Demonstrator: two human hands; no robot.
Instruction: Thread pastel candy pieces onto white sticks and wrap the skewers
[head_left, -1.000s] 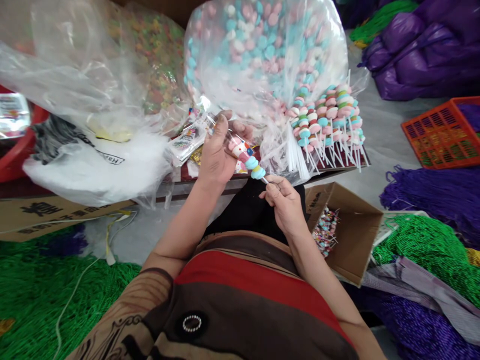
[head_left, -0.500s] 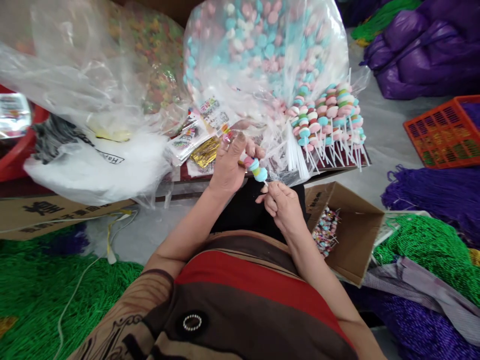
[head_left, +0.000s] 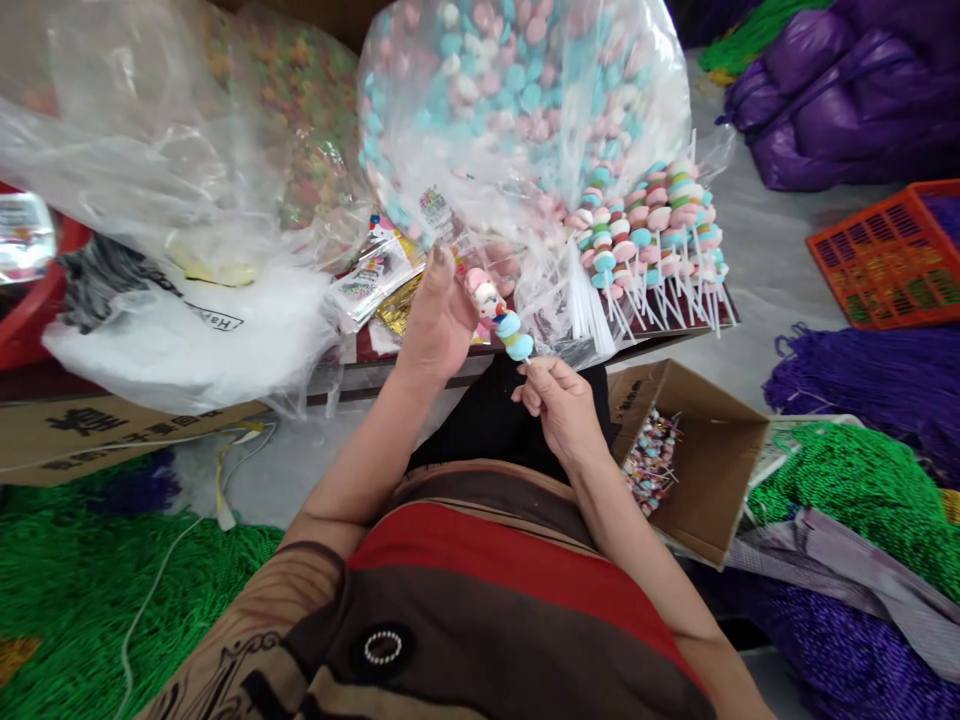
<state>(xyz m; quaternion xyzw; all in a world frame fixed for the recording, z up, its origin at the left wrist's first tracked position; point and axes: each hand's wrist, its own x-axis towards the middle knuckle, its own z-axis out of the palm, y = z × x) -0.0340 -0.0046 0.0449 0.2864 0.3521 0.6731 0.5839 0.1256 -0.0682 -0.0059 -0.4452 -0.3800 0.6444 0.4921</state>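
A marshmallow lollipop [head_left: 513, 340] points up and left, with a pink-and-white face-like piece at its top and blue and yellow discs below. Thumb and fingers of my right hand [head_left: 561, 398] pinch its white stick. My left hand [head_left: 444, 325] is beside the top end, its thumb spread away and its fingers partly hidden behind the candy. Just beyond the hands lie printed wrappers [head_left: 371, 285] and a gold stack [head_left: 399, 306]. To the right, many marshmallow sticks [head_left: 652, 235] lie in a heap next to loose white sticks [head_left: 591, 315].
A big clear bag of pink, blue and white marshmallows [head_left: 517, 85] fills the table's back, beside a bag of colourful gummies [head_left: 319, 130]. White plastic [head_left: 187, 350] lies left. Low at right stands an open carton [head_left: 712, 470] with candies inside; farther off is an orange crate [head_left: 885, 265].
My left hand has loosened from around the candy and moved slightly left, showing the face-like top piece. My right hand keeps its pinch on the stick, almost in place.
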